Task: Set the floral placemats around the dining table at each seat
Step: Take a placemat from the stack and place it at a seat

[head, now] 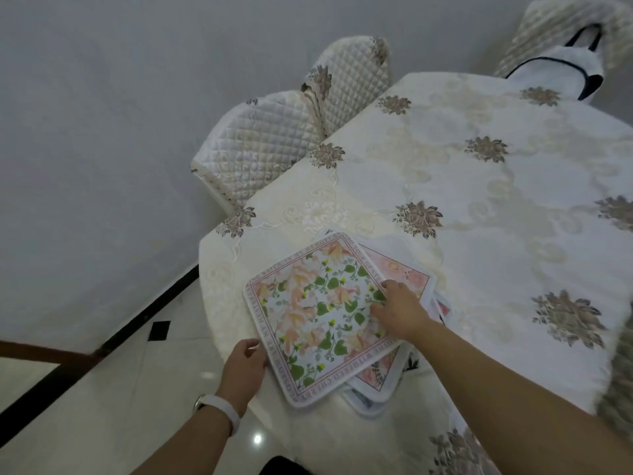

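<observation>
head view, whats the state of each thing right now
top placemat, lying askew on the pile
lower placemats, stacked unevenly on the tablecloth
left hand, grips top placemat's near edge
right hand, rests on top placemat, grip unclear
tablecloth, draped over the table
quilted chair, pushed up to the table
</observation>
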Tool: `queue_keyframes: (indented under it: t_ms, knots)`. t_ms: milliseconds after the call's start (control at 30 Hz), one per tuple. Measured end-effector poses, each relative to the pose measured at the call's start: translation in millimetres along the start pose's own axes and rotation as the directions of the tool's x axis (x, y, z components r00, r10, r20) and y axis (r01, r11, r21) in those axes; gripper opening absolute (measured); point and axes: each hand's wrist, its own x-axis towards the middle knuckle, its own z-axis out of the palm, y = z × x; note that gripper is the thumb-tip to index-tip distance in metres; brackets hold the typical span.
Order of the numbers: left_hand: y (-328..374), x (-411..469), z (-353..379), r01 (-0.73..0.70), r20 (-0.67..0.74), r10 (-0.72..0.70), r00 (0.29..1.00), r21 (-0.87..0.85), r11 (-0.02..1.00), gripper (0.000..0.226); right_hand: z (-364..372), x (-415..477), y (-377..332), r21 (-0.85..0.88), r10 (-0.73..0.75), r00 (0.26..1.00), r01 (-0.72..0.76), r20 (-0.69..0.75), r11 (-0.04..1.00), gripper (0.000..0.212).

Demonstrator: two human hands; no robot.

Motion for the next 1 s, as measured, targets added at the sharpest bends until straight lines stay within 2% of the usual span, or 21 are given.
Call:
queue_keyframes:
  t_ms: [133,267,400,500,567,733,1000]
  knots:
    - [4,1,9,0.104,0.008,-0.104,0.995,-0.117,0.988,0.023,-3,6,2,0.168,0.066,0.997,-0.059,-0.031,0.984,0.053]
    - [6,7,14,0.156,0.049,-0.149,0.988,-0.19,0.969,0.023,-6,15,4,0.232,0.128,0.99,-0.112,-0.056,0.966,0.055]
    - [9,12,16,0.142,0.048,-0.137,0.989,-0.13,0.981,0.031,-12,15,2,0.283,0.141,0.99,-0.144,0.03,0.948,0.036]
    - [15,11,14,0.125,0.023,-0.123,0.992,-0.129,0.984,0.019,-10,12,2,0.308,0.142,0.986,-0.161,0.083,0.938,0.025]
    - [19,9,14,0.112,0.018,-0.111,0.994,-0.175,0.978,0.019,-5,10,2,0.326,0.133,0.985,-0.163,0.114,0.931,0.021]
    - [25,5,17,0.035,-0.022,-0.042,0.999,-0.245,0.969,0.023,4,-2,0,0.363,0.121,0.991,-0.13,0.048,0.923,0.016]
    - [29,-11,-1,-0.066,0.04,0.083,0.996,-0.317,0.946,0.019,6,-46,-13,0.422,0.142,0.989,-0.117,-0.028,0.899,0.023]
